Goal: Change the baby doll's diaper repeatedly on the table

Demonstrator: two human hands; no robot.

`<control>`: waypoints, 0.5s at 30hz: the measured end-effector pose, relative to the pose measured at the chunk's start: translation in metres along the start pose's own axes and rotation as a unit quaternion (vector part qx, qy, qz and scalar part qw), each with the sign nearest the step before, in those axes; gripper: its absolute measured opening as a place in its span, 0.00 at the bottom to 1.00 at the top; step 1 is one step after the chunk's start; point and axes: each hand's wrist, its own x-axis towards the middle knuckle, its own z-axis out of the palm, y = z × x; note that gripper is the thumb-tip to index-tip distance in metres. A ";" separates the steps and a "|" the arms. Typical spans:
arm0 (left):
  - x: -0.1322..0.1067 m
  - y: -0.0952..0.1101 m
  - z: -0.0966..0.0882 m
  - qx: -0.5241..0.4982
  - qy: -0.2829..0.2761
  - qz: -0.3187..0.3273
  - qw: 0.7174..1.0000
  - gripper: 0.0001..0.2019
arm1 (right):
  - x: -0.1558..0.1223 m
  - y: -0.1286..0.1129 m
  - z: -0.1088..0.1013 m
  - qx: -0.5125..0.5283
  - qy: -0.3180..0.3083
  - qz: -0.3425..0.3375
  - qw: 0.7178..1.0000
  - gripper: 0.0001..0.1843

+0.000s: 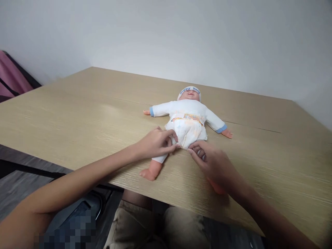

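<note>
A baby doll (188,108) lies on its back on the wooden table (77,114), head toward the wall, arms spread. It wears a white top, a white cap and a diaper (188,131). My left hand (155,143) pinches the diaper's lower left edge by the doll's thigh. My right hand (211,160) rests over the doll's other leg, fingers closed at the diaper's lower right edge. One bare foot (148,173) sticks out near the table's front edge.
The table runs back to a plain white wall. A pink and dark object (12,77) stands at the far left. My knees in khaki shorts (155,224) show below the table edge.
</note>
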 end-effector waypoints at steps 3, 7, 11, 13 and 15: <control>0.016 -0.004 0.008 0.028 0.027 -0.022 0.999 0.14 | 0.010 -0.001 0.008 -0.048 0.028 0.022 0.998 0.08; 0.021 -0.007 0.013 -0.009 0.029 -0.046 0.998 0.12 | 0.013 -0.003 0.020 -0.085 0.071 0.011 0.994 0.08; 0.014 -0.009 0.017 -0.009 0.064 -0.035 0.997 0.10 | 0.005 -0.001 0.024 -0.093 0.087 -0.001 0.992 0.07; 0.010 -0.010 0.020 0.020 0.090 -0.017 0.996 0.08 | 0.001 0.000 0.024 -0.089 0.082 -0.007 0.993 0.08; 0.007 -0.011 0.022 0.028 0.116 0.011 0.993 0.06 | -0.001 0.000 0.023 -0.081 0.080 -0.015 0.993 0.09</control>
